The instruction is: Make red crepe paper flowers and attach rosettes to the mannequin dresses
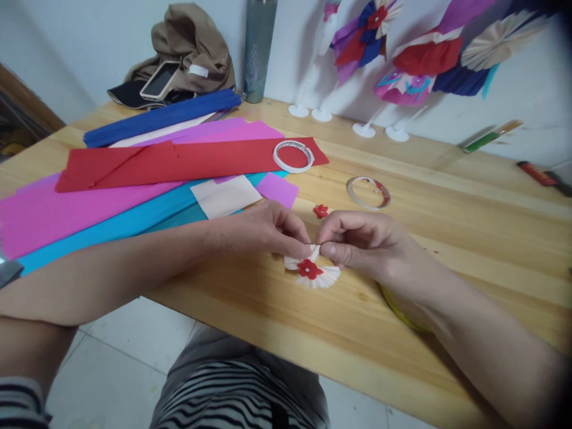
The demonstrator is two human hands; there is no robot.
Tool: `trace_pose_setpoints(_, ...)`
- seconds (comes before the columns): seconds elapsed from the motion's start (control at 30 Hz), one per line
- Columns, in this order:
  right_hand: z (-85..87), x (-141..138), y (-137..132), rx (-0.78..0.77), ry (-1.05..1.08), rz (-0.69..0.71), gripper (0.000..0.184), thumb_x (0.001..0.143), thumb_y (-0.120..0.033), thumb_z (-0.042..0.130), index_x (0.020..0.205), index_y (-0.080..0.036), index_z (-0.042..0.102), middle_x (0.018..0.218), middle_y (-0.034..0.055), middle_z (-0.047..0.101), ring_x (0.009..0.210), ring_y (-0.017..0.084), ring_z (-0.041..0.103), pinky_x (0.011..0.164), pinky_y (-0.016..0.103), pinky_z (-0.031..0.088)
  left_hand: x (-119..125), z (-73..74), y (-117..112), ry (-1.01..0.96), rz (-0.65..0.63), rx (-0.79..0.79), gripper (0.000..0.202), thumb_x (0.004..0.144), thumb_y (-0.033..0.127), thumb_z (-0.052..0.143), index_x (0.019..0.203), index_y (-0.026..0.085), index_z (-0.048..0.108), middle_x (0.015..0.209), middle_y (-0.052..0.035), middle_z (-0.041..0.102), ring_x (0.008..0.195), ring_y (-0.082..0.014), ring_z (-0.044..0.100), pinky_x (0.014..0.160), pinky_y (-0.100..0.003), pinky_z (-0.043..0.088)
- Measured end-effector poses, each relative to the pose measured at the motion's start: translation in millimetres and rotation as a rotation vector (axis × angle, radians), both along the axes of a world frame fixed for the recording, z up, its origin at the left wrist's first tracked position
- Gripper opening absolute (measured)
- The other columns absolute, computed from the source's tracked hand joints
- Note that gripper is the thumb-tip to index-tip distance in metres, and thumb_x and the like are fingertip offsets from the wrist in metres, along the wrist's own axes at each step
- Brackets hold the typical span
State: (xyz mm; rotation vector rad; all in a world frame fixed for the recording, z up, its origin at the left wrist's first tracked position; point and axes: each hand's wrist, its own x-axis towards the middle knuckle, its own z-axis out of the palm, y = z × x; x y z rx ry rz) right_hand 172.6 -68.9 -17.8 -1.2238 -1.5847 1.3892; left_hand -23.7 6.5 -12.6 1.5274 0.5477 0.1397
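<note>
Between my two hands is a small cream pleated paper fan flower point(328, 276) with a red flower point(308, 270) and a pearl-like bead at its middle. My left hand point(279, 229) pinches its upper edge between thumb and forefinger. Close beside, my right hand point(361, 241) pinches the same edge, thumb against forefinger. The pleats fan out below the fingertips, near the table's front. Another small red flower point(320, 211) lies on the table just beyond my hands. Behind my right wrist a yellow ring-shaped thing point(402, 313) is partly hidden.
Folded red paper point(201, 161), pink paper point(89, 211) and blue paper point(120, 232) spread over the left. One tape roll point(292, 157) rests on the red paper, another tape roll point(369, 192) on the wood. Paper decorations on white stands point(364, 130), a bottle point(259, 53) and a phone point(161, 80) are at the back.
</note>
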Motion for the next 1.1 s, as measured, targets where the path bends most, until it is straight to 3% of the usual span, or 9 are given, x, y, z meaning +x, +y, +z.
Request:
trace_pose_setpoints(0.17, 0.3, 0.1, -0.2, -0.034, 0.036, -0.003, 0.015, 0.082, -0.033, 0.07, 0.077, -0.02, 0.065, 0.068, 0.0033, 0.066, 0.059, 0.014, 0.058, 0.053, 0.026, 0.044, 1.0, -0.2, 0.2, -0.012, -0.014, -0.022, 0.013, 0.071, 0.024, 0.07, 0.073, 0.011, 0.071, 0.069, -0.0035, 0.07, 0.066, -0.0111, 0.062, 0.062, -0.021, 0.044)
trace_pose_setpoints(0.4, 3.6, 1.6, 2.8, -0.024, -0.034, -0.026, 0.019, 0.076, -0.033, 0.074, 0.072, -0.018, 0.064, 0.058, -0.0019, 0.055, 0.051, 0.009, 0.045, 0.047, 0.023, 0.035, 0.7, -3.3, -0.3, -0.023, 0.031, -0.079, 0.012, 0.072, 0.023, 0.07, 0.07, 0.011, 0.07, 0.059, -0.0011, 0.066, 0.057, -0.0081, 0.058, 0.056, -0.019, 0.043)
trace_pose_setpoints(0.63, 3.0, 4.1, 1.7, 0.004, -0.127, -0.04, 0.019, 0.076, -0.034, 0.073, 0.076, -0.017, 0.064, 0.063, 0.0005, 0.058, 0.055, 0.011, 0.048, 0.048, 0.024, 0.036, 2.3, -2.3, -2.1, 0.009, 0.071, -0.007, 0.012, 0.071, 0.022, 0.069, 0.068, 0.011, 0.071, 0.058, -0.001, 0.066, 0.056, -0.008, 0.057, 0.055, -0.019, 0.042)
trace_pose_setpoints(0.8, 6.8, -3.0, -1.0, -0.007, -0.168, -0.058, 0.021, 0.075, -0.031, 0.073, 0.067, -0.016, 0.061, 0.057, -0.0014, 0.052, 0.05, 0.009, 0.042, 0.045, 0.023, 0.032, 3.2, -1.5, -5.8, 0.046, 0.117, 0.061, 0.012, 0.069, 0.023, 0.069, 0.069, 0.011, 0.071, 0.061, -0.0014, 0.067, 0.058, -0.0092, 0.058, 0.054, -0.019, 0.042)
trace_pose_setpoints(1.1, 2.8, 2.3, 1.8, 0.012, -0.151, -0.056, 0.024, 0.074, -0.036, 0.074, 0.066, -0.016, 0.062, 0.056, -0.0011, 0.053, 0.05, 0.009, 0.043, 0.044, 0.023, 0.032, 2.9, -2.5, -3.0, 0.029, 0.146, 0.108, 0.011, 0.07, 0.021, 0.067, 0.066, 0.011, 0.07, 0.057, -0.0012, 0.065, 0.054, -0.0085, 0.056, 0.051, -0.019, 0.04)
